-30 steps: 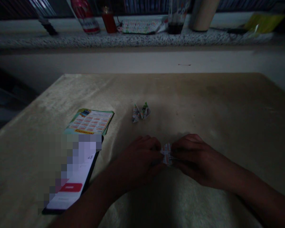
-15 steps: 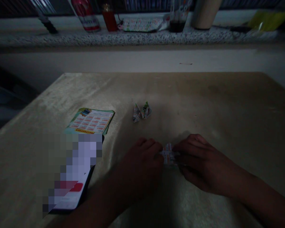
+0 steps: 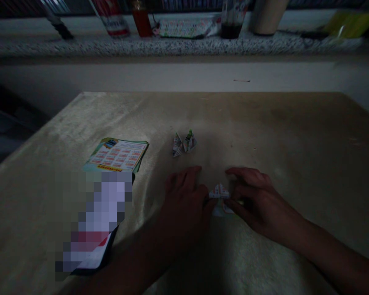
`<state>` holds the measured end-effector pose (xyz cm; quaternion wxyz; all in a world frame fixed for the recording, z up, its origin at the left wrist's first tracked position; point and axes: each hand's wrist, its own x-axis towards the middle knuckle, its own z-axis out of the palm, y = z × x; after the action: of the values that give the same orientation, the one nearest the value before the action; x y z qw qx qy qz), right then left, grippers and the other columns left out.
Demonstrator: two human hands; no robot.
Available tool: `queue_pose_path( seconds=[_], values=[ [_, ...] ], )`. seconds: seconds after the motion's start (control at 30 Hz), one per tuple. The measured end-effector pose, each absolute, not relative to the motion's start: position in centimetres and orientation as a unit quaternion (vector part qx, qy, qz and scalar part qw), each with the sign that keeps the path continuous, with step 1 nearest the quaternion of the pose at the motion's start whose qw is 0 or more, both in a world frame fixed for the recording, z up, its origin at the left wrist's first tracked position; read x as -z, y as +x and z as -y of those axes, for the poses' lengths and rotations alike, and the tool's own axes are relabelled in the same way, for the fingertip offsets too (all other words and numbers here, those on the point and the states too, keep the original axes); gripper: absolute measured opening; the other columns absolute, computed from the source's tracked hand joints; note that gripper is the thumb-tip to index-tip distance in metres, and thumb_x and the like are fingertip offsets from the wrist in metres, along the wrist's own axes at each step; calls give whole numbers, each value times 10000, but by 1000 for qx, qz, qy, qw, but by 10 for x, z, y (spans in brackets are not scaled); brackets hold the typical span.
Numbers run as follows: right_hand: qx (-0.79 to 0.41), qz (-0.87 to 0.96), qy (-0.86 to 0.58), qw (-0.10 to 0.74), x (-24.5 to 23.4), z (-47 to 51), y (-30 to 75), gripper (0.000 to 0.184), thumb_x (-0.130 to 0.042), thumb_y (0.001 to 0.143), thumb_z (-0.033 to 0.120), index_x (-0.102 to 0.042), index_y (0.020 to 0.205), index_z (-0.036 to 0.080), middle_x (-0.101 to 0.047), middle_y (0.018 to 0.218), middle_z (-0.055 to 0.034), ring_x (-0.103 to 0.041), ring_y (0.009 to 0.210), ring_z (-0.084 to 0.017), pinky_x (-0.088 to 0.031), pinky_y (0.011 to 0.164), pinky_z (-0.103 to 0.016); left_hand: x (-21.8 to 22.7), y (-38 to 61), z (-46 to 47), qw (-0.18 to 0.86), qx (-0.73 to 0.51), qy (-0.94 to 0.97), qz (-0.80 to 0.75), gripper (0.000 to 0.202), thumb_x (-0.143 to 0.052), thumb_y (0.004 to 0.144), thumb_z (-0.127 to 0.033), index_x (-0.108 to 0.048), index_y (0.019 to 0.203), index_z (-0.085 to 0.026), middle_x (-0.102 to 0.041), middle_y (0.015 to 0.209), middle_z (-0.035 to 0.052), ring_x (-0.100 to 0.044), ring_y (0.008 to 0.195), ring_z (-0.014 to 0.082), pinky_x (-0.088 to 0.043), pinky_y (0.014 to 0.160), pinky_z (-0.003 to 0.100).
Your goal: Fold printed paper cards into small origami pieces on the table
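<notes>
Between my hands, low over the table, is a small folded paper (image 3: 219, 191) with orange and white print. Its lower part shows a pale green side. My left hand (image 3: 187, 196) pinches its left edge between thumb and bent index finger, with the other fingers stretched forward. From the other side my right hand (image 3: 253, 194) grips the right edge between thumb and fingers, its index finger pointing forward. Beyond the hands stand two small folded paper pieces (image 3: 184, 144), pointed at the top, of similar printed paper.
A stack of printed cards (image 3: 118, 155) lies left on the table (image 3: 279, 131), above a phone (image 3: 94, 260) whose screen is mostly blurred. Along the speckled sill (image 3: 184, 48) at the back stand a red bottle (image 3: 142, 20), a cup with dark liquid (image 3: 232, 24) and a patterned packet (image 3: 186, 28).
The paper's upper part is now folded into a small peak, with its green side showing below. Fingers of both hands have lifted and spread forward, while the thumbs have come onto the paper.
</notes>
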<state>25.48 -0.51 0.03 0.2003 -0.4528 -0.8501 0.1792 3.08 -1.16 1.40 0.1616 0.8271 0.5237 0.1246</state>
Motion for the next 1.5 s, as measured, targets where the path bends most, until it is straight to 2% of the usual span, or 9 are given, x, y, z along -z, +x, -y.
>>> queue_pose_path(
  seconds=[0.5, 0.77, 0.9, 1.07, 1.13, 1.23, 1.33, 1.43, 1.5],
  values=[
    [-160, 828, -509, 172, -2, 4, 249, 203, -729, 862, 362, -688, 705, 242, -607, 1390, -75, -523, 1281, -352, -396, 995, -571, -10, 31, 3, 153, -112, 818, -543, 347, -702, 864, -505, -744, 769, -175, -485, 1514, 182, -430, 1379, 407, -291, 1083, 677],
    [-156, 824, -526, 142, -2, 2, 269, 110, -755, 806, 316, -691, 736, 261, -575, 1438, -67, -474, 1365, -363, -389, 1014, -595, -21, 21, -4, 192, -64, 803, -560, 213, -788, 782, -402, -756, 757, -193, -426, 1581, 135, -380, 1436, 389, -288, 1111, 645],
    [-166, 827, -521, 132, 0, 0, 281, 121, -742, 819, 367, -696, 756, 275, -548, 1461, -62, -437, 1406, -358, -391, 1027, -597, -26, 12, -9, 220, -36, 789, -572, 138, -768, 793, -346, -751, 771, -211, -391, 1606, 111, -356, 1459, 370, -282, 1113, 636],
    [-174, 816, -534, 136, 0, 0, 280, 100, -754, 803, 357, -700, 762, 283, -515, 1491, -46, -446, 1395, -373, -365, 1049, -635, -24, 3, -11, 227, -37, 790, -568, 112, -782, 780, -302, -747, 844, -216, -332, 1625, 103, -307, 1474, 407, -282, 1102, 667],
    [-177, 814, -535, 140, 0, 0, 278, 95, -765, 788, 343, -700, 766, 278, -517, 1486, -53, -445, 1396, -383, -365, 1051, -637, -24, 6, -7, 217, -49, 802, -554, 66, -747, 806, -220, -753, 872, -214, -352, 1600, 114, -310, 1469, 405, -299, 1104, 659],
    [-189, 815, -529, 144, 0, -1, 275, 87, -773, 773, 301, -705, 820, 271, -516, 1480, -80, -434, 1411, -382, -379, 1056, -617, -26, 20, 7, 168, -84, 855, -483, 312, -584, 885, -45, -728, 1090, -231, -447, 1514, 117, -394, 1418, 332, -375, 1110, 564],
    [-197, 819, -519, 145, -1, -4, 275, 162, -794, 746, 267, -703, 880, 262, -497, 1491, -107, -391, 1446, -375, -359, 1091, -601, -30, 37, 20, 167, -43, 918, -357, 336, -500, 966, -55, -637, 1263, -137, -630, 1278, 118, -591, 1181, 252, -490, 1053, 417],
    [-207, 834, -496, 121, -7, -17, 273, 246, -826, 726, 299, -707, 938, 257, -484, 1486, -116, -408, 1425, -363, -384, 1091, -551, -33, 44, 25, 148, -18, 932, -330, 364, -496, 980, -67, -577, 1335, -86, -628, 1310, 128, -591, 1193, 256, -500, 1063, 381],
    [-217, 851, -470, 83, -13, -33, 268, 324, -877, 655, 325, -722, 930, 247, -561, 1359, -115, -524, 1288, -346, -447, 1033, -488, -34, 45, 26, 132, -9, 937, -324, 376, -495, 979, -69, -564, 1349, -73, -618, 1333, 140, -585, 1208, 273, -506, 1062, 395]
  ],
)
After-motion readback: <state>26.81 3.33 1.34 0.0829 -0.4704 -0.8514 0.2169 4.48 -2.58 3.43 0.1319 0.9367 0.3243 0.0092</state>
